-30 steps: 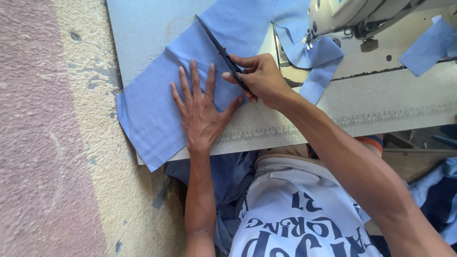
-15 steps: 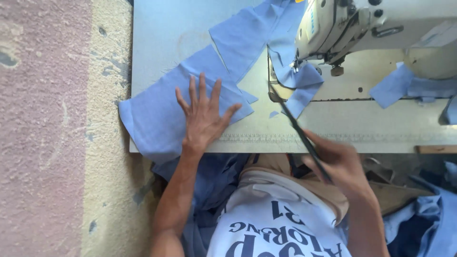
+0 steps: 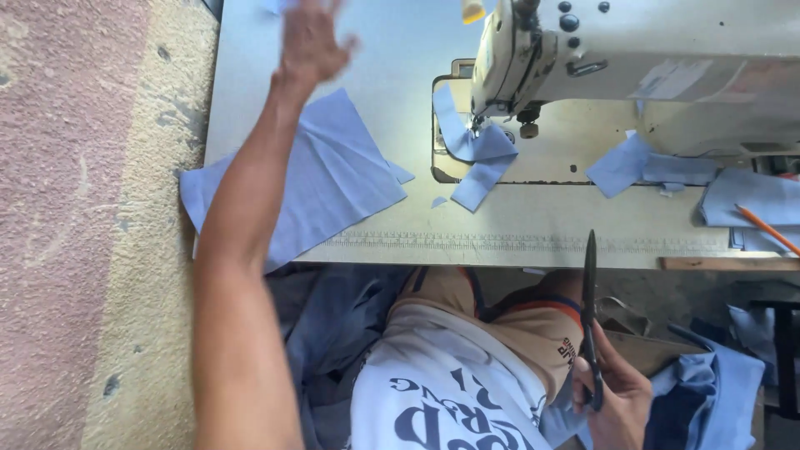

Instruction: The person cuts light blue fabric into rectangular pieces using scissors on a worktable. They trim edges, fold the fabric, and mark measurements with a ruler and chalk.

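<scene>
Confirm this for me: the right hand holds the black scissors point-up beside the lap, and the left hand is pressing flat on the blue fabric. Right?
Not quite. The left hand is raised above the table, off the blue fabric, as the head view shows. The right hand does hold the black scissors point-up.

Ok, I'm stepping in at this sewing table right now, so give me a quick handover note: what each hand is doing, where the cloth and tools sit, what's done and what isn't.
Left hand: open, fingers spread, raised over the far side of the table, holding nothing.
Right hand: low by the lap, closed on the handles of dark scissors, blades shut and pointing up towards the table edge.
Large blue fabric piece: flat on the table's left part, its corner hanging over the edge, under the left forearm.
Small blue strip: under the sewing machine needle area.
More blue pieces lie right of the machine.
Done: cut pieces lie on the table.
Left: no seam visible on the big piece.
</scene>
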